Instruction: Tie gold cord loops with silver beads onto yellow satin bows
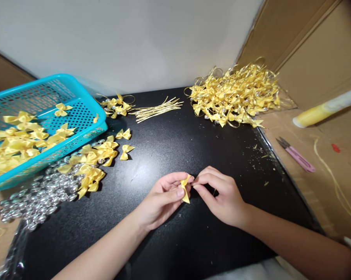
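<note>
My left hand [164, 200] pinches a yellow ribbon bow [185, 190] between thumb and fingers, over the front middle of the black table [164, 155]. Just right of the bow, my right hand [220, 196] is closed, thumb and index fingertips pressed together near the bow's edge. What those fingertips grip is too small to make out. Two loose yellow bows [125, 152] lie on the table up and left of my hands. Gold twist ties [158, 110] lie in a bundle near the back edge.
A blue basket [73, 91] of yellow bows stands at left, with silver beads [44, 198] and more bows before it. Finished-looking gold bow pieces [236, 95] are heaped at back right. Pink-handled snips [296, 154] and a yellow-white roll [324, 109] are at right.
</note>
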`<state>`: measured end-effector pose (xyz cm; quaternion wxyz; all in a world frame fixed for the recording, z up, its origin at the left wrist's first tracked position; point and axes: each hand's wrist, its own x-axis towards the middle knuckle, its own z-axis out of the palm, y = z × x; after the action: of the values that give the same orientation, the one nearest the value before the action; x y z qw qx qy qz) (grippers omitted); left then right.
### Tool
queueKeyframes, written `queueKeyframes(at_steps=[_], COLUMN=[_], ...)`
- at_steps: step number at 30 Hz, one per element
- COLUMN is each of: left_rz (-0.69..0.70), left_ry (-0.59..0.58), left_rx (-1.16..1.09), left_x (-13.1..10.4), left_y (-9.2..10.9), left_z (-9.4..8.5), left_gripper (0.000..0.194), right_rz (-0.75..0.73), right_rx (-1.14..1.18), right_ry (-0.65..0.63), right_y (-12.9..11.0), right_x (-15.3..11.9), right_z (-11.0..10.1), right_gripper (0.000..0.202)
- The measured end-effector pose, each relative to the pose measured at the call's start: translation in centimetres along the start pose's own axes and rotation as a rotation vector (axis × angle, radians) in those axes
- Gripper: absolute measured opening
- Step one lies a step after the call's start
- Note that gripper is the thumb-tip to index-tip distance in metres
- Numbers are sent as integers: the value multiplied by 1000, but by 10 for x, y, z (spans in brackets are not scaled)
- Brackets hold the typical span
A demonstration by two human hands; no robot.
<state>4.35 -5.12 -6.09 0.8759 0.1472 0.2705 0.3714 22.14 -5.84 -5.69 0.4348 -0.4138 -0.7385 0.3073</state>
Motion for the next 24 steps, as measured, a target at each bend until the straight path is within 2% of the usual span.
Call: queueKeyframes(at_steps=[24], left_rz=[-11], left_ry=[-6], left_rx=[-9], left_x=[1], left_y=[0], left_z=[0], left_gripper=[24], right_rz=[20], right_rx=[-2], right_ry=[-8], right_y=[0], right_x=[0], right_z=[-1], right_gripper=[17])
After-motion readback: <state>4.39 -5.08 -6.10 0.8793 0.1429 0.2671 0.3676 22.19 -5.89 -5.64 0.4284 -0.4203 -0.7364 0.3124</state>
